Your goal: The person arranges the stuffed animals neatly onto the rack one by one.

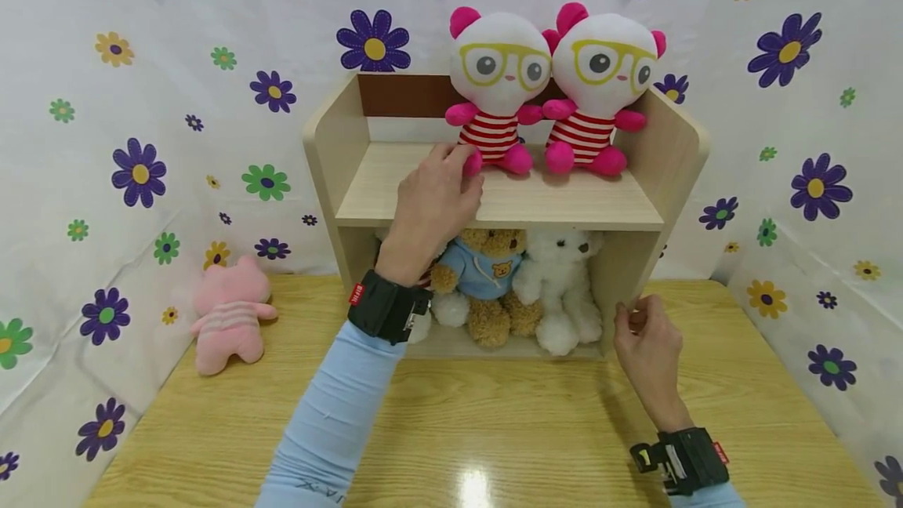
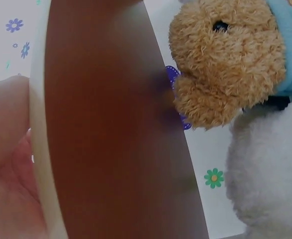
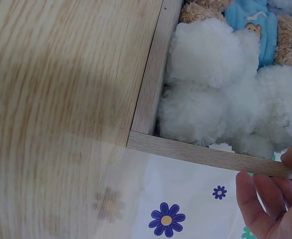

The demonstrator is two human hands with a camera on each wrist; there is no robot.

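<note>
My left hand (image 1: 432,206) is over the front of the upper shelf board, with its index finger and thumb around the foot of the left panda plush toy (image 1: 499,61). A second panda plush toy (image 1: 603,61) sits close against it on the right. In the left wrist view, the shelf board covers most of this hand. Low on the right, my right hand (image 1: 649,355) pinches the front edge of the side panel of the wooden shelf unit (image 1: 683,139). The right wrist view shows the thumb inside the panel (image 3: 211,153) and the fingers (image 3: 270,194) outside.
Inside the lower compartment sit a brown teddy bear (image 1: 487,273) in a blue hoodie and a white plush bear (image 1: 560,288), with more white plush partly hidden by my left arm. A pink plush toy (image 1: 233,316) leans at the left of the wooden table (image 1: 508,422).
</note>
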